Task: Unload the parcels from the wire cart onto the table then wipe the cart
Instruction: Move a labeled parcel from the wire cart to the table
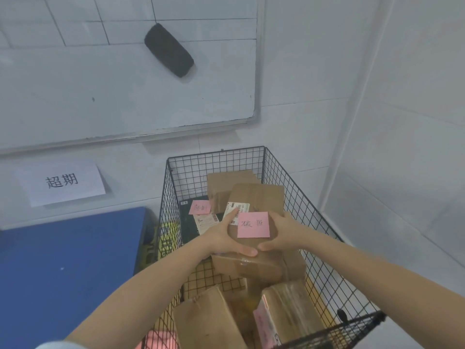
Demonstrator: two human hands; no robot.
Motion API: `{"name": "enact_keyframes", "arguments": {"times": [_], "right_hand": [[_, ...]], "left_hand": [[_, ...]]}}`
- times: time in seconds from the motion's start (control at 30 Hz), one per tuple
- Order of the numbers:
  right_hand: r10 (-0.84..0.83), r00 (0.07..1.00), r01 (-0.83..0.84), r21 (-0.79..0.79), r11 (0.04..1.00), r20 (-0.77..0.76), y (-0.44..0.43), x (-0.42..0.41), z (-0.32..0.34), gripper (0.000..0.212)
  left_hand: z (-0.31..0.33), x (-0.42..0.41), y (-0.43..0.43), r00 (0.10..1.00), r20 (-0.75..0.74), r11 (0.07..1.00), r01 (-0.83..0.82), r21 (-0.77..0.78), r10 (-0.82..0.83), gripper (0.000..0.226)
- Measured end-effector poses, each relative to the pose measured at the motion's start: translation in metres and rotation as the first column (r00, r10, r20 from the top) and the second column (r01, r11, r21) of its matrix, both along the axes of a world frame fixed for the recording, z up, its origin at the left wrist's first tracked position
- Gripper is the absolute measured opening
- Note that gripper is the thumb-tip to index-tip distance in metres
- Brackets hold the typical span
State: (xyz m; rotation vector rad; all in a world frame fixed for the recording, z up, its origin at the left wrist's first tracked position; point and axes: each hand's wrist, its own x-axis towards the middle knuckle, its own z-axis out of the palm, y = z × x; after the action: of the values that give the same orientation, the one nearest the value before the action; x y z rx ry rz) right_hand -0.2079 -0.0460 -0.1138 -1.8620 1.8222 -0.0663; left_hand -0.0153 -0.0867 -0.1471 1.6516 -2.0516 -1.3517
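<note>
A black wire cart (pixel 297 195) stands against the wall and holds several brown cardboard parcels. My left hand (pixel 221 235) and my right hand (pixel 284 233) grip the two sides of one parcel (pixel 256 197), which carries a pink sticky note (pixel 253 224) and a white shipping label. That parcel sits above the others, in the cart's middle. A black flat parcel (pixel 187 222) with another pink note lies at the cart's far left. More brown boxes (pixel 208 318) fill the near end.
A blue table (pixel 68 268) stands to the left of the cart. A whiteboard (pixel 100 91) with a black eraser (pixel 168 50) hangs on the wall above. A paper sign (pixel 63 182) is stuck below it. A white wall closes the right side.
</note>
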Motion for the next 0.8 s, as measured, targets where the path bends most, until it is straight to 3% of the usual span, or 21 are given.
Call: {"name": "enact_keyframes", "arguments": {"times": [0.2,0.4,0.57,0.8], "right_hand": [[-0.051,0.998,0.054,-0.09,0.994,0.036,0.005,0.0,0.028,0.108],[-0.016,0.999,0.021,-0.105,0.994,0.046,0.016,0.016,0.046,0.09],[-0.052,0.99,0.078,-0.202,0.976,0.131,0.025,0.03,0.072,0.088],[0.044,0.983,0.014,-0.312,0.95,0.177,0.037,0.048,0.105,0.084]], "left_hand": [[0.023,0.006,0.003,0.999,-0.008,0.996,-0.041,-0.074,0.041,0.129],[0.047,0.017,0.011,0.999,0.039,0.993,-0.009,-0.12,0.013,0.134],[0.075,0.033,0.013,0.999,0.023,0.981,-0.021,-0.19,0.026,0.127],[0.109,0.057,0.031,0.994,-0.03,0.947,-0.107,-0.302,0.102,0.123]]}}
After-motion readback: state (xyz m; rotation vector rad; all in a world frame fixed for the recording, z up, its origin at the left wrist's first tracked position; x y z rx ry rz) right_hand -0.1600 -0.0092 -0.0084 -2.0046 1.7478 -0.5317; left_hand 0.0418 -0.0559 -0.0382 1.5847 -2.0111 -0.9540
